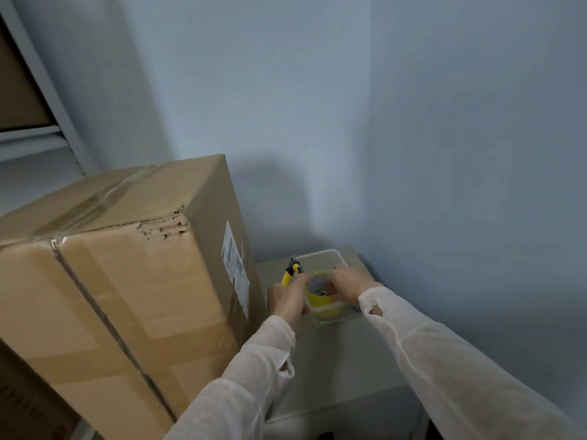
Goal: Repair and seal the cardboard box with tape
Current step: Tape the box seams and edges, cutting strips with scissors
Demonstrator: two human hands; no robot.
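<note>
A large brown cardboard box (127, 274) fills the left side, its top edge torn near the front corner and its seams covered with tape. To its right, my left hand (287, 298) grips a yellow utility knife (291, 272) with the blade end pointing up. My right hand (349, 285) holds a yellow tape roll (324, 301) from the right side. Both hands meet at the roll, which sits at a clear plastic container (330, 258) on a grey cabinet top.
The grey cabinet (343, 369) stands in the corner of pale blue walls, close to the box's right face. A white shipping label (235, 265) is stuck on that face. A metal shelf frame (47, 100) rises at the far left.
</note>
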